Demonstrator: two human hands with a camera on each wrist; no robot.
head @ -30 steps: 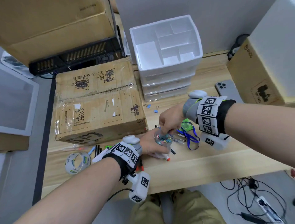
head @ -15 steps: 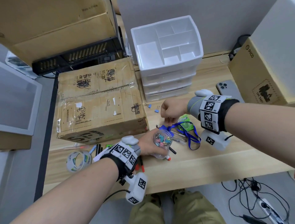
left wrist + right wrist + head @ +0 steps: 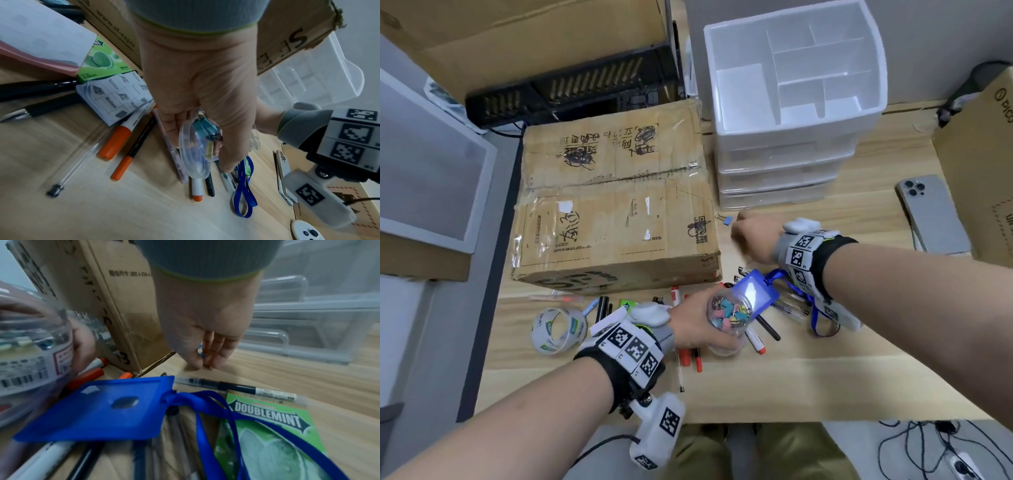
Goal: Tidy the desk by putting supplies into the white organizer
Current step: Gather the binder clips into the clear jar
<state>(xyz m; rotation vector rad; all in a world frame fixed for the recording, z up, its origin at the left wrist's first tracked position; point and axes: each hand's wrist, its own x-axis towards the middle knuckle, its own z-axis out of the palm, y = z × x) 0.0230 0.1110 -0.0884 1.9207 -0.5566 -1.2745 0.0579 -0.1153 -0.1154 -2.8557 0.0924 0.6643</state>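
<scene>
Both arms are bare up to the wrists, and each wrist has a chunky black band (image 3: 825,260) covered in white tiles printed with black square marker codes, over a grey knit cuff (image 3: 195,14) with a thin lime-green edge. There's a rounded white lump on top of each band, plus a white camera pod (image 3: 657,431) hanging underneath on a little black screw mount, with its own marker and a thin black cable trailing off the left one. Olive-khaki trousers (image 3: 791,452) at the bottom.

— What do we see of the white organizer (image 3: 784,137)?
— It stands upright at the counter's back, top compartments bare, three drawers closed.
— And our supplies?
— A clear jar (image 3: 729,313) of coloured binder clips, tilted; pens (image 3: 763,325) scattered; a blue badge holder (image 3: 755,294) lying on them.
</scene>
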